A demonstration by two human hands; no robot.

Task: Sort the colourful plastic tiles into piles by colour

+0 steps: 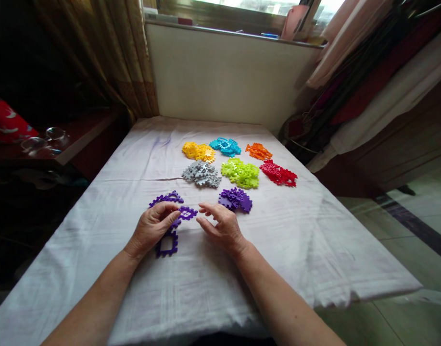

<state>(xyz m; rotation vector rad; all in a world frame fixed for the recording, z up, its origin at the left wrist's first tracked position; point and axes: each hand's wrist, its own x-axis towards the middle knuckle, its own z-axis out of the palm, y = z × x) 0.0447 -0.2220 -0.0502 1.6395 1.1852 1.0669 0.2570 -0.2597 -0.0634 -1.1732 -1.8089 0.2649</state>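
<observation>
My left hand [157,226] pinches a small purple toothed piece with a lattice centre [188,213] between thumb and fingers. Just right of that piece, my right hand [220,225] has its thumb and fingers apart with nothing between them. Beneath and beside my left hand lie more purple pieces, among them a square frame [167,243] and a piece with an arched opening [172,196]; my left hand partly hides them. A pile of purple pieces [236,199] rests behind my right hand.
Farther back on the white cloth [133,173] are piles of grey [201,174], lime green [240,173], red [278,173], yellow [198,152], blue [225,146] and orange [258,151] pieces. Glasses [43,142] lie on a side table at left.
</observation>
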